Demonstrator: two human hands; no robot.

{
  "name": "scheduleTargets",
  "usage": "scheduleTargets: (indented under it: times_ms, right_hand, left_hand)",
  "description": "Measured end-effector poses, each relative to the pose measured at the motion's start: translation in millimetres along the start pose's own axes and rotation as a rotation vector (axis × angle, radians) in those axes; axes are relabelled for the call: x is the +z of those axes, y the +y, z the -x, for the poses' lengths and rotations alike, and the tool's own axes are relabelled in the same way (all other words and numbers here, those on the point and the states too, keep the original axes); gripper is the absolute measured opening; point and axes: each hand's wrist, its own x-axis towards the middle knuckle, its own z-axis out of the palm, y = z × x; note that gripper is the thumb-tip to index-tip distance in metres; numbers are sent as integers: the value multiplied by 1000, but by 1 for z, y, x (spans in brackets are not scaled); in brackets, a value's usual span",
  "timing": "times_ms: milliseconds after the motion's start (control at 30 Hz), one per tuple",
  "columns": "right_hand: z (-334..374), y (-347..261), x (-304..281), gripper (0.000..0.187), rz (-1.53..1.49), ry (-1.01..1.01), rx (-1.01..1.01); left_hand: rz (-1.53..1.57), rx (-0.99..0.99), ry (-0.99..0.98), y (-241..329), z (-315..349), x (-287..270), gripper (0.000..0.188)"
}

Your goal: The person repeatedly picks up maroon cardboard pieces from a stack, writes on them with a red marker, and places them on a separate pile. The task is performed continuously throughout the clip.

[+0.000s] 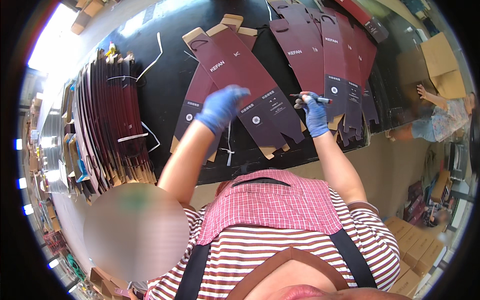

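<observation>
My left hand, in a blue glove, is over the left edge of a flattened maroon and dark purple carton with a black cord handle. Motion smears its fingers, so their grip is unclear. Another flattened carton lies partly beneath that one, at a different angle. To the right, my gloved right hand closes around a dark marker pen with a red part, held roughly level. Beside this hand, several more flattened cartons are fanned out, overlapping each other.
A thick tied bundle of flattened cartons stands at the left of the black table. White string lies near the table's front edge. Another person is at the far right. Brown boxes are stacked at the lower right.
</observation>
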Motion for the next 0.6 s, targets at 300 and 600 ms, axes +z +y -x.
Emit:
scheduleTargets:
  times_ms: [300,600]
  right_hand:
    - [39,62,30,10,-62,-39,291]
    - [41,75,60,12,278,-245,83]
  left_hand:
    - [-261,-488,-291,18,79,85,43]
    - [-220,-556,-336,7,86,96,65]
